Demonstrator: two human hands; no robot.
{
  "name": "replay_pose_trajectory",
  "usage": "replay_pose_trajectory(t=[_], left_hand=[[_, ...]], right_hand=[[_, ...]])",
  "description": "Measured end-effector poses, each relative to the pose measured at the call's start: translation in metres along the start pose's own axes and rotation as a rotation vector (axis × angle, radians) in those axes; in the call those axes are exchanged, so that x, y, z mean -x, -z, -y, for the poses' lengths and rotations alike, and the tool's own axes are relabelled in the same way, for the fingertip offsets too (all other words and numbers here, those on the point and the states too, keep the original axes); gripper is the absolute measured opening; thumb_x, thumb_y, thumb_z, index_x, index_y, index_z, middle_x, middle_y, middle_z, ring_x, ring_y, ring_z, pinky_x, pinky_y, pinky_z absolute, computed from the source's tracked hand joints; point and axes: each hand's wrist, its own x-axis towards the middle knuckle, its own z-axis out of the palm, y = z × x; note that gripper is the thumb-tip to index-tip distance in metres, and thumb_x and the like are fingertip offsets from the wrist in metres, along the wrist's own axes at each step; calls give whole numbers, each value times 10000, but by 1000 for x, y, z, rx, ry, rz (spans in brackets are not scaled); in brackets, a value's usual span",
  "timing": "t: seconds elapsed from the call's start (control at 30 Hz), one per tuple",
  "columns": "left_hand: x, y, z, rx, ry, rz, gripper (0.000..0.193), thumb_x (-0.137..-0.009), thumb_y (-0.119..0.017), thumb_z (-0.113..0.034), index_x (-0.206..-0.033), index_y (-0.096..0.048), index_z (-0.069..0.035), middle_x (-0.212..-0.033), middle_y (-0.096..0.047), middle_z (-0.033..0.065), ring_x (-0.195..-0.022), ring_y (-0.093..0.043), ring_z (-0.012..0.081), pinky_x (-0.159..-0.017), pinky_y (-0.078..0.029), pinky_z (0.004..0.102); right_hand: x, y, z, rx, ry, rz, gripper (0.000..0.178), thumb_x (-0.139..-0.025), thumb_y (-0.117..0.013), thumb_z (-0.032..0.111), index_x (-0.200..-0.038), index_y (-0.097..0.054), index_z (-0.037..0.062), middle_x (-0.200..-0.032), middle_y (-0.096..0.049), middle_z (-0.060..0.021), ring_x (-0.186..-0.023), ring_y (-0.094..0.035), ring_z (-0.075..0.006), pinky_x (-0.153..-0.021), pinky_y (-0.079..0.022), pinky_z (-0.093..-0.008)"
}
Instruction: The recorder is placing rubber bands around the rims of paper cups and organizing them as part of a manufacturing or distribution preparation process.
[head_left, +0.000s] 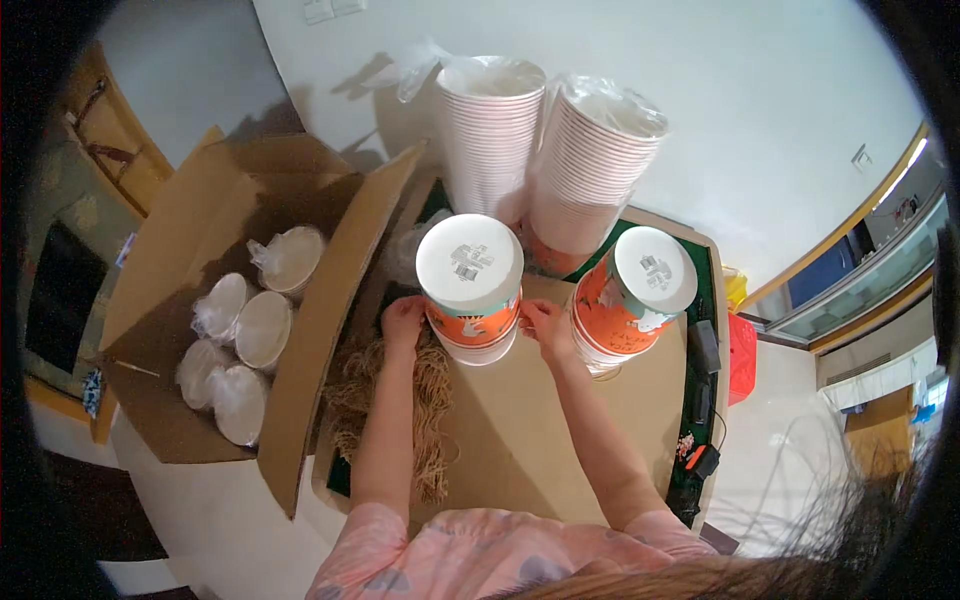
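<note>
A stack of orange-and-white paper cups [472,322] stands upside down on the table before me, its white base facing up. My left hand [403,322] is at the stack's left side, fingers curled in toward it. On the other side, my right hand [548,325] has its thumb and fingers pinched close to the cups. Whatever is between the fingers of either hand is too small or hidden to make out. A second upside-down paper cup stack [632,295] stands just right of my right hand. Beside my left forearm lies a bundle of brown twine [425,410].
Two tall plastic-wrapped cup stacks [490,140] rise at the back against the wall. To the left, an open cardboard box [160,330] holds several wrapped cup stacks [265,330]. Black devices with a cable [704,350] line the table's right edge; a red bag [741,358] is beyond.
</note>
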Motion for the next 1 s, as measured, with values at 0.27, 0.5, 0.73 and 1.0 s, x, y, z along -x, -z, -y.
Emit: replay_pose_trajectory(t=[0.27,0.5,0.73,1.0], left_hand=[[75,3,-100,166,-246,56,142,-818,-596,-81,-922,-605,16,-810,-623,41,-719,-566,114,-652,-450,240],[114,54,-25,-341,-308,52,154,-826,-577,-104,-946,-599,-9,-843,-628,64,-743,-589,153,-679,-461,278],[119,101,72,-554,-58,-91,141,-830,-589,-141,-900,-591,-19,-812,-580,66,-765,-552,189,-693,-460,333],[113,73,58,-1047,-135,-100,96,-826,-554,-144,-866,-568,-58,-755,-583,102,-687,-559,276,-608,-458,414]], right_hand=[[72,0,73,-187,197,188,156,-852,-531,129,-985,-548,49,-785,-588,-19,-647,-569,-106,-573,-457,-224],[194,81,19,266,306,232,136,-789,-526,-24,-916,-558,15,-861,-575,-39,-774,-577,-145,-694,-485,-264],[265,97,-49,705,499,115,138,-688,-534,-80,-785,-587,2,-901,-581,-139,-729,-600,-222,-636,-489,-265],[297,84,-46,756,509,-14,216,-721,-495,-102,-845,-612,30,-950,-586,-106,-718,-598,-184,-609,-474,-261]])
